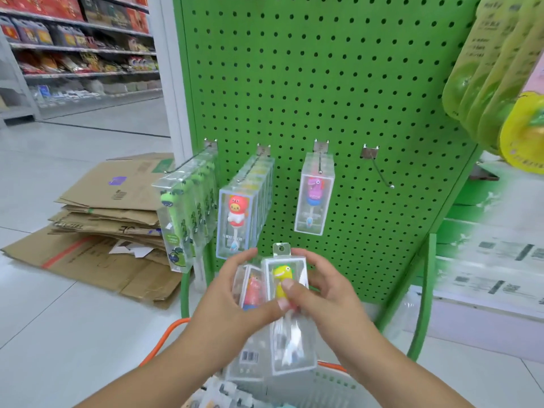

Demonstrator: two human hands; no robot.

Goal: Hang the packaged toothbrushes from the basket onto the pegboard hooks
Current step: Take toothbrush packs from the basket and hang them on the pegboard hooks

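We are holding two clear toothbrush boxes just above the basket (332,384), which is sitting directly beneath our wrists. Our right hand (326,293) is curling round the yellow-character box (290,313), thumb pressing on its front face, fingers wrapping its far side. Our left hand (226,295) is gripping the pink-character box (250,285), tucked just behind and to the left of the yellow one, while its thumb is also reaching across onto the yellow box.

Above our right hand and slightly to its right, the empty hook (381,172) is waiting on the pegboard (338,83); the hook above our fingertips is carrying one pink box (314,192). To do this well, we are probably best separating the boxes first, keeping the yellow box's hang tab (281,249) upright and uncovered, then lining its hole with the hook tip before sliding it back.
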